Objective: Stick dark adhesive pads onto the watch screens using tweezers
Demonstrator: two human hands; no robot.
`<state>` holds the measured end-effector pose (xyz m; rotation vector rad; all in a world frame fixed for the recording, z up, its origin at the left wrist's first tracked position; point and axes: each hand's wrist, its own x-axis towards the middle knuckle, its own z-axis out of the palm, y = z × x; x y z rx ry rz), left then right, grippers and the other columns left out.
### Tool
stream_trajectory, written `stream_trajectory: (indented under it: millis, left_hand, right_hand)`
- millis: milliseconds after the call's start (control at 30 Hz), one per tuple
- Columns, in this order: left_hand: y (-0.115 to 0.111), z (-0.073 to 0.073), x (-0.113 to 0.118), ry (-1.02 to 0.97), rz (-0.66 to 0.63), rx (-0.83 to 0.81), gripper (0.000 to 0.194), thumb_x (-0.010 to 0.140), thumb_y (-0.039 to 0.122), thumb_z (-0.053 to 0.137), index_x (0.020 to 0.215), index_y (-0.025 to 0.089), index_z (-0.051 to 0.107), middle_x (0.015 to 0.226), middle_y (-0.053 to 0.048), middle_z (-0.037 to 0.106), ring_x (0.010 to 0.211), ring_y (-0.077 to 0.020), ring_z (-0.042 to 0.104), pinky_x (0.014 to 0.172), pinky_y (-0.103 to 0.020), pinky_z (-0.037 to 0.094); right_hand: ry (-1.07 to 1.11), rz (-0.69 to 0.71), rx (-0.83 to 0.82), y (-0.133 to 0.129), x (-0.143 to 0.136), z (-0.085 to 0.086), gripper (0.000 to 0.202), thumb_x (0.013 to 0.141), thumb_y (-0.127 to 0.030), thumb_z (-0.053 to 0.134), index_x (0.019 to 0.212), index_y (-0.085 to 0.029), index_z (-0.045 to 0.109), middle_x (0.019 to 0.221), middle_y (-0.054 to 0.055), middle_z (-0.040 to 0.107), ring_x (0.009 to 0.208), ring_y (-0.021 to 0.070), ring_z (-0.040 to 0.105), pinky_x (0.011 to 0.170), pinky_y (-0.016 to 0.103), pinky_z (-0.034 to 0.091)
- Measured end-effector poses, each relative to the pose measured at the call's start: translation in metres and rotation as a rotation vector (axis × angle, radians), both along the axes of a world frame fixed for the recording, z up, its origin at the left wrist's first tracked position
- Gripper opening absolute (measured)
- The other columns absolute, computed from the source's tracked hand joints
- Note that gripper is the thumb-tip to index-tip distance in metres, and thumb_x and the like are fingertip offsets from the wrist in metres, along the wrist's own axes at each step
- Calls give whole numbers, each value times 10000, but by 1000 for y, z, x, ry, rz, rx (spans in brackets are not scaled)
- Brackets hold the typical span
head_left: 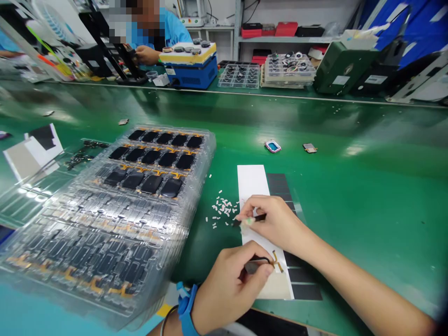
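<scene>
My left hand (234, 284), with a blue band at the wrist, pinches a small dark screen part (255, 265) whose orange flex cable (277, 262) sticks out to the right. Farther up, my right hand (271, 219) is closed on a dark thin tool (259, 218), its tip near the left edge of a white sheet (252, 179). Both hands are over this sheet. Beside the tip, many tiny white pieces (224, 206) lie scattered on the green mat. A strip of dark rectangles (278, 183) shows along the sheet's right side, partly hidden by my right hand and forearm.
Stacked clear trays (171, 210) of black screens fill the left side. Two small parts, one blue-faced (272, 146) and one grey (310, 148), lie beyond the sheet. Across the bench, a person in blue works behind a blue box (192, 72); sorting trays (240, 75) stand beside it.
</scene>
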<state>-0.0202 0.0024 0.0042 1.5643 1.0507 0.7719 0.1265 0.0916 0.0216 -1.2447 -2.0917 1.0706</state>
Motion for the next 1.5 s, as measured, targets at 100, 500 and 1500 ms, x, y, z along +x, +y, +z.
stream_trajectory:
  millis: [100,500,1500]
  left_hand:
    - [0,-3,-1,5,-36,1,108,972,241,476,936,198,568,770,-9,609,614,-132,529,564,-235,380]
    - [-8,-8,-5,-123,90,-146,158,1019,368,414,953,224,415,773,9,471,675,-145,450,595,-253,354]
    - [-11,-17,-6,-344,200,-212,262,1030,488,391,1032,226,390,737,47,425,649,-115,377,591,-239,321]
  right_hand:
    - [-29,-8,-31,12,-11,-7,158,716,-24,641,681,-178,655,710,-9,677,680,127,611,660,247,474]
    - [83,-61,-130,10,14,-6,122,818,-246,630,727,-169,660,727,-5,680,692,123,606,650,229,483]
    - [360,-92,-312,-50,16,-2,131,842,-269,641,765,-187,707,696,10,710,625,114,634,589,218,484]
